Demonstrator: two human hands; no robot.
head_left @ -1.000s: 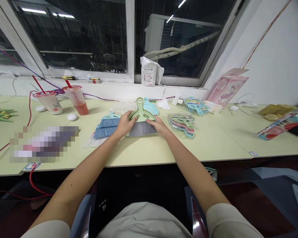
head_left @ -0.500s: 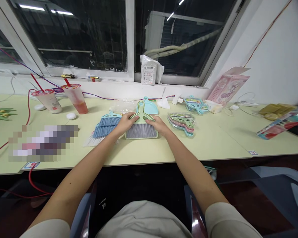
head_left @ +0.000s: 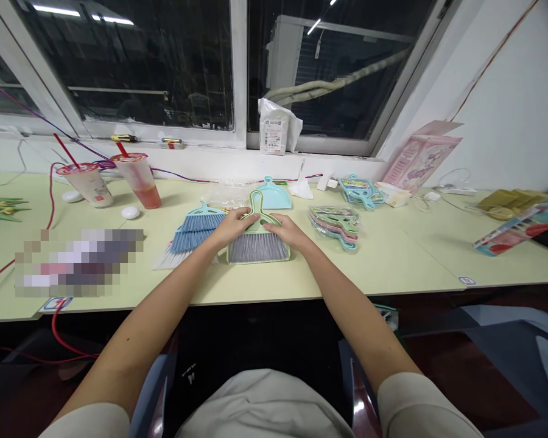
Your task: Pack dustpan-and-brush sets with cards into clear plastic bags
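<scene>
In front of me, a green hand brush (head_left: 259,247) with grey bristles lies over a matching green dustpan (head_left: 259,263), handles pointing away. My left hand (head_left: 234,227) grips the pair's left side, thumb across the top of the brush. From the right, my right hand (head_left: 285,231) holds the other side, its thumb also on the brush head. The fingers beneath are hidden. Just left of my left hand lie stacked blue brushes (head_left: 194,234), with white bristles under them. Behind the pair sits a light blue dustpan (head_left: 277,197).
Bagged brush-and-dustpan sets (head_left: 335,225) lie to the right, with blue packaged sets (head_left: 360,191) farther back. Two drink cups (head_left: 139,182) with red straws stand at the left. A pink box (head_left: 422,158) leans by the wall. The table's front edge (head_left: 265,301) is near me.
The green brush and dustpan have shifted slightly toward me, bristle end lower in view. Both hands keep hold, with the right hand's thumb moved a little inward over the brush.
</scene>
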